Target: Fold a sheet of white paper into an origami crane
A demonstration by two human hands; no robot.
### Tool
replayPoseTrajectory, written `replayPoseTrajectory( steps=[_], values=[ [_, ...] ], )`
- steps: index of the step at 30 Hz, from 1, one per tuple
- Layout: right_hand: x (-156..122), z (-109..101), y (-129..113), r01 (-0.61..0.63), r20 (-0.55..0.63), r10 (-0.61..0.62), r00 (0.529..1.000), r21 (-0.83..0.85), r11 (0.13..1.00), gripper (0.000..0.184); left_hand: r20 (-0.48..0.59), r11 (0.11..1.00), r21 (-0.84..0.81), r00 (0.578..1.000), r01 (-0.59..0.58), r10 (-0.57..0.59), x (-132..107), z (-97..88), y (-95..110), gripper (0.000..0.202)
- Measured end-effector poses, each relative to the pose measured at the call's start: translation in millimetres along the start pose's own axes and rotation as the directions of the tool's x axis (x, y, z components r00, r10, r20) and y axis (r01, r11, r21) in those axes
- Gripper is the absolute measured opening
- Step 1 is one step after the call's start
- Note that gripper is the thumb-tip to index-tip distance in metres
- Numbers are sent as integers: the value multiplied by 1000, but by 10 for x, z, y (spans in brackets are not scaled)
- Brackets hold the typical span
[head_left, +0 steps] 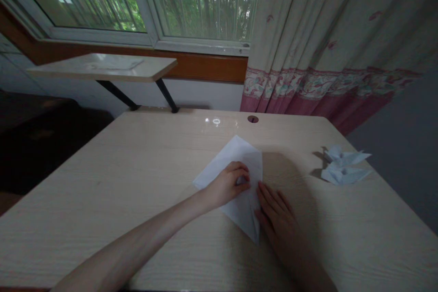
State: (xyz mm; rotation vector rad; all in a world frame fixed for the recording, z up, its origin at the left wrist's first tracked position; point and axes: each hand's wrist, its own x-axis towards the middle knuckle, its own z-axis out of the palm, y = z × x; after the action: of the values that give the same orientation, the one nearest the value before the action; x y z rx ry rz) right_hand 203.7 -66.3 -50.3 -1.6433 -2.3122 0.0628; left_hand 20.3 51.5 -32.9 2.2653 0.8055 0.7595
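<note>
A sheet of white folded paper (pixel 244 149) lies on the table with one corner pointing away from me and another toward me. My left hand (pixel 228 185) rests over its middle, fingers curled and thumb bent toward them, tips closed on the paper near its right side. Those fingertips partly hide the paper under them. Along the right edge, my right hand (pixel 278 221) lies flat with fingers stretched out, their tips touching the paper's border. Small creases show near the lower corner. Two folded paper figures (pixel 345 166) with pointed ends stand close together farther right.
The pale wood-grain table (pixel 137 164) has a round cable hole (pixel 253 119) near its back edge. A raised shelf (pixel 102 67) on black legs stands at the back left. Behind are a window (pixel 205 4) and a floral curtain (pixel 308 45) hanging by the table.
</note>
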Motion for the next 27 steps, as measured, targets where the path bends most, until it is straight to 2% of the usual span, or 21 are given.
replayPoseTrajectory(
  steps=[6,15,27],
  values=[
    [-32,33,19,14,-1,-14,1000,-21,1000,45,-16,1000,3,1000,16,-16,-20,22,29,21],
    [-46,70,31,37,-4,-37,999,-99,994,46,-2,999,20,999,-34,34,-10,8,37,18],
    [-32,12,-26,51,-35,-57,998,-144,988,44,-26,999,-19,999,-37,36,-25,36,-13,15]
  ],
)
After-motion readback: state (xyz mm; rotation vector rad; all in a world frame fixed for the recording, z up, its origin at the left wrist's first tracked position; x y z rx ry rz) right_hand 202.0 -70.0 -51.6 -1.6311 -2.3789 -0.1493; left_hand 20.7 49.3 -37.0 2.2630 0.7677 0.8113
